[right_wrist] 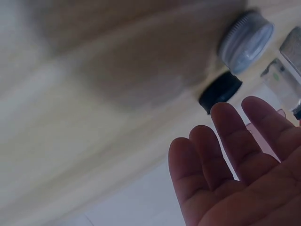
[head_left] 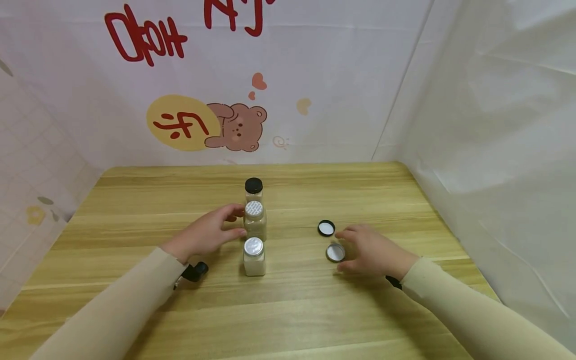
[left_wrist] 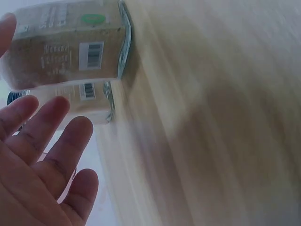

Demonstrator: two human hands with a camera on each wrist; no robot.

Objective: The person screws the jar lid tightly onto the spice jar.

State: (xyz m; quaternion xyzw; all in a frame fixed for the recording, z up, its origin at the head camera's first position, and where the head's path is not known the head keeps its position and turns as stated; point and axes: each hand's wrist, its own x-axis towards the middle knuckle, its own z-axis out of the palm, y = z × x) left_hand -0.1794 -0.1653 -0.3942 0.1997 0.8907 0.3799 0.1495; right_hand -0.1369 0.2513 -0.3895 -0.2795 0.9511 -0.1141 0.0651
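Three square clear jars stand in a row. The middle jar (head_left: pixel 255 229) has a white patterned top, the front jar (head_left: pixel 254 264) a flat silvery top, and the back jar (head_left: pixel 254 186) a black lid. My left hand (head_left: pixel 204 234) is beside the middle jar, its thumb and fingers parted and fingertips right at its side. In the left wrist view, a jar with a barcode (left_wrist: pixel 66 47) is above the loosely bent fingers (left_wrist: pixel 70 146). My right hand (head_left: pixel 373 252) is spread at the right edge of a silver lid (head_left: pixel 335 252); a black lid (head_left: pixel 326 228) lies just behind it.
All of this is on a wood-grain table (head_left: pixel 292 320). A white sheet printed with a bear (head_left: pixel 243 127) hangs behind the table, and another white sheet (head_left: pixel 504 125) hangs along the right side.
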